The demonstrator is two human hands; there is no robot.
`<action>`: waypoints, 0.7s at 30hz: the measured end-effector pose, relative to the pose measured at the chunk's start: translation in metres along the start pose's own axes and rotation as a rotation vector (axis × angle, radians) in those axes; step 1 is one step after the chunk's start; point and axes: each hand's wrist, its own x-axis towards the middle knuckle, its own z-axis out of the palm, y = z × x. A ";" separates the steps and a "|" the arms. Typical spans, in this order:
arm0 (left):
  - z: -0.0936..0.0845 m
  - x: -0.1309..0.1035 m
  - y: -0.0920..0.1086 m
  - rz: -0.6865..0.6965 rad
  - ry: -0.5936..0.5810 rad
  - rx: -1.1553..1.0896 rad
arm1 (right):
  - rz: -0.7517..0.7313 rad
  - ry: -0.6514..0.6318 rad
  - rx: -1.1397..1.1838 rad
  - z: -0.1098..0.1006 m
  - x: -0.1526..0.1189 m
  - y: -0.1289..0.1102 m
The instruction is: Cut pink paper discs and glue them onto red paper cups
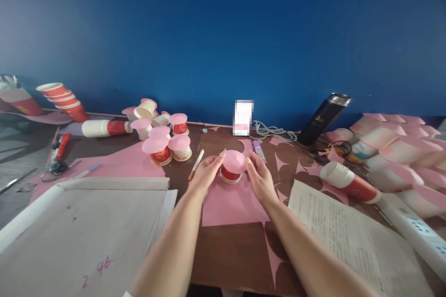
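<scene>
A round pink paper disc (234, 161) lies on top of a red paper cup (230, 176), which stands upside down on its white rim. My left hand (206, 172) pinches the disc's left edge between thumb and fingers. At the opposite edge, my right hand (259, 176) is closed on it in the same way, with some fingertips hidden. Under the cup spreads a pink paper sheet (226, 211). Beside my left hand lies a marker pen (196, 164); just beyond my right hand is a small purple packet (259, 151).
Several disc-topped cups (180, 148) stand at the left, near stacked red cups (66, 102). A black flask (322, 120), nested cups (350, 182), a printed sheet (334, 232) and a power strip (414, 227) are at the right. A white board (87, 236) fills the left front.
</scene>
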 end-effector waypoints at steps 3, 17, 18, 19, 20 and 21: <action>-0.001 -0.001 0.001 -0.077 -0.082 -0.144 | 0.131 -0.109 0.203 -0.002 0.000 -0.006; 0.000 0.000 -0.003 -0.102 -0.257 -0.225 | 0.133 -0.165 0.113 -0.007 -0.002 -0.012; 0.000 0.000 -0.004 -0.092 -0.255 -0.213 | 0.128 -0.165 0.107 -0.007 -0.002 -0.011; 0.000 0.000 -0.004 -0.089 -0.253 -0.203 | 0.124 -0.164 0.104 -0.007 -0.002 -0.011; 0.000 0.000 -0.005 -0.090 -0.250 -0.196 | 0.120 -0.161 0.107 -0.006 -0.002 -0.011; 0.000 0.000 -0.005 -0.096 -0.247 -0.191 | 0.117 -0.160 0.113 -0.006 -0.002 -0.011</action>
